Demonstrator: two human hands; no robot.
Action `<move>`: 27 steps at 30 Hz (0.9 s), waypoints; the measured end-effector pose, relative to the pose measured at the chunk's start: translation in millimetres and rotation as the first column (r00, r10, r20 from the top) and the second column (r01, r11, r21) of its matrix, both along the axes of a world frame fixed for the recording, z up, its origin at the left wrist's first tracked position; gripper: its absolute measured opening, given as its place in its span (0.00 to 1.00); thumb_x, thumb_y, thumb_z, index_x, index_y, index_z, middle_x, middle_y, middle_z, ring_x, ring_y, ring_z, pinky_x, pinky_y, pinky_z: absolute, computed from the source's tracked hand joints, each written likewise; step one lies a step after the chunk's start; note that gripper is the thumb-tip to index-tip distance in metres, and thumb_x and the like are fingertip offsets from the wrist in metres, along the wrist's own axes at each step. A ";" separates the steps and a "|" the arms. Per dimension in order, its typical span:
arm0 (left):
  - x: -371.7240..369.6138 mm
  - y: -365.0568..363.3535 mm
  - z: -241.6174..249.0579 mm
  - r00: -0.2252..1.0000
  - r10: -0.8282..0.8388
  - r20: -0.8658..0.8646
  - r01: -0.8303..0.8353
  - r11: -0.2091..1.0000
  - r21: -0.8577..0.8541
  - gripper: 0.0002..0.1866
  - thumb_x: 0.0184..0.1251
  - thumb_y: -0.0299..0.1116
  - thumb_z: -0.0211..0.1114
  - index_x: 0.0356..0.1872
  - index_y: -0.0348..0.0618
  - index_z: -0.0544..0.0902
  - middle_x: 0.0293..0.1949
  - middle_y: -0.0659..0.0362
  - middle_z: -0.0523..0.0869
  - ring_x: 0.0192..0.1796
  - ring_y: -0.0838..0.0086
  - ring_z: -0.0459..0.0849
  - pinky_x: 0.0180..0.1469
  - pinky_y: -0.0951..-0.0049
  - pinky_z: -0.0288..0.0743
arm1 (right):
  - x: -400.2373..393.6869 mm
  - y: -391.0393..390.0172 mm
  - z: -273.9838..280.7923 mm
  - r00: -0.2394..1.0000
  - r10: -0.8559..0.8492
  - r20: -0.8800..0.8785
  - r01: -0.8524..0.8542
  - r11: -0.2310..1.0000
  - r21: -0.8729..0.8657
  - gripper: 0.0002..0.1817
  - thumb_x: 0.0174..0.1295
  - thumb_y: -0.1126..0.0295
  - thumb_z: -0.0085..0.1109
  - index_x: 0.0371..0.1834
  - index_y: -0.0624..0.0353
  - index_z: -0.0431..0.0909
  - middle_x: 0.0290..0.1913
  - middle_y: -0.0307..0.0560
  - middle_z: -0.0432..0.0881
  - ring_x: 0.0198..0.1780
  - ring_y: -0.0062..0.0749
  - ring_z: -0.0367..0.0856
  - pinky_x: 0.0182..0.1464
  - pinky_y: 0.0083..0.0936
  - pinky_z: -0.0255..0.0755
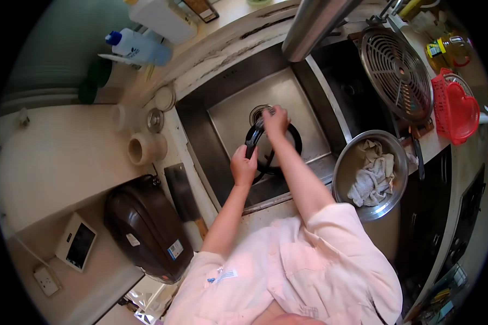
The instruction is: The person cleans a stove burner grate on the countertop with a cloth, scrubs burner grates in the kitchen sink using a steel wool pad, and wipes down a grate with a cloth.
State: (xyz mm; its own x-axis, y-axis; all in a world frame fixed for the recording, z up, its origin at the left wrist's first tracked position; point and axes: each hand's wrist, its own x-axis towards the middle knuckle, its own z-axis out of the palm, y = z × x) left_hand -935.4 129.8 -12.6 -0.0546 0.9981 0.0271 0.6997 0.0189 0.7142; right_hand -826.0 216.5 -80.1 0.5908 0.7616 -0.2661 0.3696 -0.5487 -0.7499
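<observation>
Sink [293, 89]: black item [253, 138] near front edge; left hand [244, 165] gripping, right hand [277, 120] unclear; probably washing; next calls for steady hold.

Two hands [244, 166] [276, 121] at the centre; one basin [341, 176] at three o'clock, one grate [409, 86] at two, one cleaver [181, 189] at eight.

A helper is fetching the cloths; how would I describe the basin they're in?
Find the big steel sink in the middle of the view. Near its lower right corner sits a round metal basin. Unlike the red basket farther right, it is silvery and holds crumpled pale cloths.
</observation>
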 end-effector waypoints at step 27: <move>10.5 20.0 -30.0 0.996 -0.079 0.044 0.087 0.973 -0.212 0.13 0.53 0.36 0.66 0.36 0.40 0.77 0.29 0.53 0.78 0.31 0.64 0.76 0.34 0.65 0.70 | 206.7 -180.0 148.2 0.708 0.449 0.545 -0.465 0.878 -0.119 0.09 0.52 0.74 0.59 0.36 0.57 0.74 0.41 0.49 0.72 0.43 0.49 0.68 0.46 0.40 0.67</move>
State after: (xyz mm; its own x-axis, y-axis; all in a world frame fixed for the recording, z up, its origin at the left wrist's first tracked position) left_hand -924.9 149.8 -42.6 0.0317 0.9818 -0.1874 0.6796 0.1164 0.7243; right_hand -619.3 36.5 68.0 0.2062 0.9785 0.0104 0.9152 -0.1891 -0.3558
